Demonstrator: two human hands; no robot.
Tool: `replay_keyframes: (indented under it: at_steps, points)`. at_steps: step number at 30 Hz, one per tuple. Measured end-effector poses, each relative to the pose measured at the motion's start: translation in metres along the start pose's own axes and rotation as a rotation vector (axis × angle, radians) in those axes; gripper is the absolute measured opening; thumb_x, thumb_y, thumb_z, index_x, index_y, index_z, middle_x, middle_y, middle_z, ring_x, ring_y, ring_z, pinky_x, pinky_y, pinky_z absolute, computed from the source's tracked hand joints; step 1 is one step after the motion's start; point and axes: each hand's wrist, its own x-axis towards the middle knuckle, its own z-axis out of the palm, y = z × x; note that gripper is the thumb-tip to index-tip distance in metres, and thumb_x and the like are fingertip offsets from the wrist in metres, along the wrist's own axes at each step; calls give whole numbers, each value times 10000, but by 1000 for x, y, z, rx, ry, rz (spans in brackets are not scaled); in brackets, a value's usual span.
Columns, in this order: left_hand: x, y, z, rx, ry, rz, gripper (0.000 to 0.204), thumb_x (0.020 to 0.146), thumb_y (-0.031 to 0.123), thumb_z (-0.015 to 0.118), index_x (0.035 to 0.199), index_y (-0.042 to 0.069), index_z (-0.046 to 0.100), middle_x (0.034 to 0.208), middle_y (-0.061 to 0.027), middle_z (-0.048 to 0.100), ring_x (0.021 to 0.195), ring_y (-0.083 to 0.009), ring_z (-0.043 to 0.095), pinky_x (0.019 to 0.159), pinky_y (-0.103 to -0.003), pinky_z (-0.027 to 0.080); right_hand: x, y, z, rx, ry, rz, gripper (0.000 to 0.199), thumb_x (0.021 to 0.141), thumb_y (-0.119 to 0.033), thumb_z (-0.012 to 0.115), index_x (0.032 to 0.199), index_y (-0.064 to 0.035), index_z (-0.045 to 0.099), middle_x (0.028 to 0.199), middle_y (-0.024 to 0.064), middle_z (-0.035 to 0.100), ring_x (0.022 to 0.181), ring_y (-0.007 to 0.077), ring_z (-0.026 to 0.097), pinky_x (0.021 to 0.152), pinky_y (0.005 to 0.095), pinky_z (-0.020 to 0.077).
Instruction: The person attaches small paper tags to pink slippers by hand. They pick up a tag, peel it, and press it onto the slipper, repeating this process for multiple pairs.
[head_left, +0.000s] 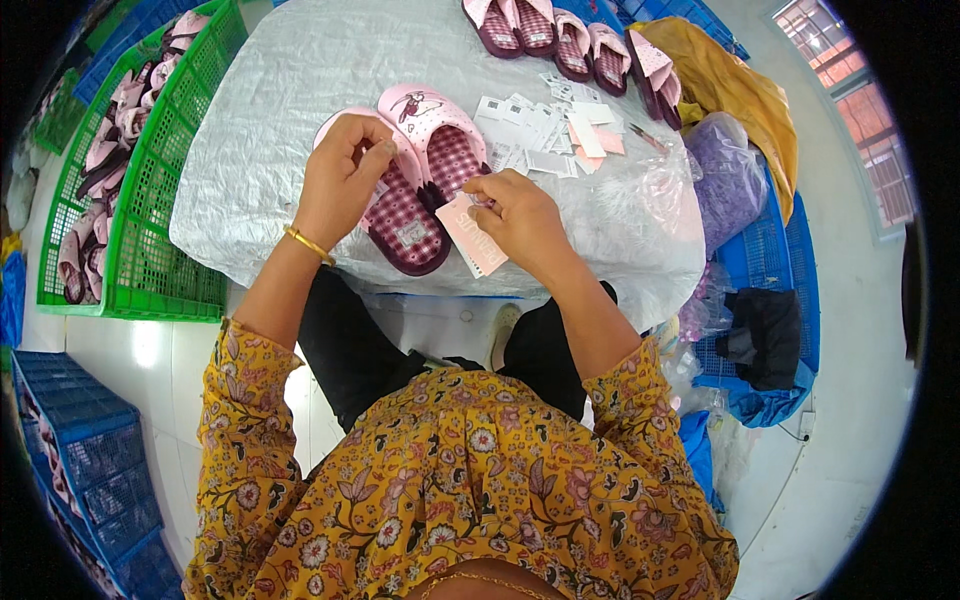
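A pair of pink slippers with plum checked insoles lies on the covered table in front of me, toes pointing away. My left hand is over the left slipper's upper, thumb and fingers pinched together. What they hold, if anything, is too small to make out. My right hand grips a pink and white hang tag between thumb and fingers, beside the right slipper's heel. The tag hangs down toward the table's near edge. A small white label sits on the left slipper's insole near the heel.
Loose white labels and pink cards lie right of the slippers. More slippers line the far edge. A green crate of slippers stands left; blue crates are lower left. A purple plastic bag sits right.
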Motion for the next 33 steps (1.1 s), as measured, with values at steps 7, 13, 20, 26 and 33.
replay_keyframes:
  at_steps: [7,13,20,26,33]
  points:
    - [-25,10,10,-445,-59,-277,69,991,119,516,995,50,522,923,-52,649,636,-81,609,516,-180,407,1,-9,4,-11,-12,-114,199,841,-122,655,1037,-116,684,952,79,640,863,281,641,739,384,514]
    - [-37,0,12,-366,-68,-283,64,988,129,536,990,66,541,846,-14,620,618,-68,583,503,-179,387,7,-11,11,-51,-80,-126,164,859,-185,634,1009,-160,696,908,56,629,853,272,640,699,397,506]
    - [-43,-4,9,-327,-131,-316,60,970,91,557,1003,47,581,786,20,563,620,-55,545,539,-192,405,19,-9,21,-169,-142,-164,110,885,-205,591,932,-154,677,902,53,626,831,275,640,664,401,495]
    - [-40,1,19,-208,-162,-362,94,946,62,578,1016,11,615,827,18,582,656,-58,536,598,-216,459,14,-11,28,92,74,-112,83,874,-176,627,906,-106,659,889,63,622,817,276,629,687,381,502]
    - [-38,-1,28,72,-170,-178,146,884,144,626,944,12,643,897,-136,634,812,-285,618,728,-360,490,8,-15,27,236,70,-35,129,874,-141,664,980,-67,670,907,75,636,801,257,634,701,354,505]
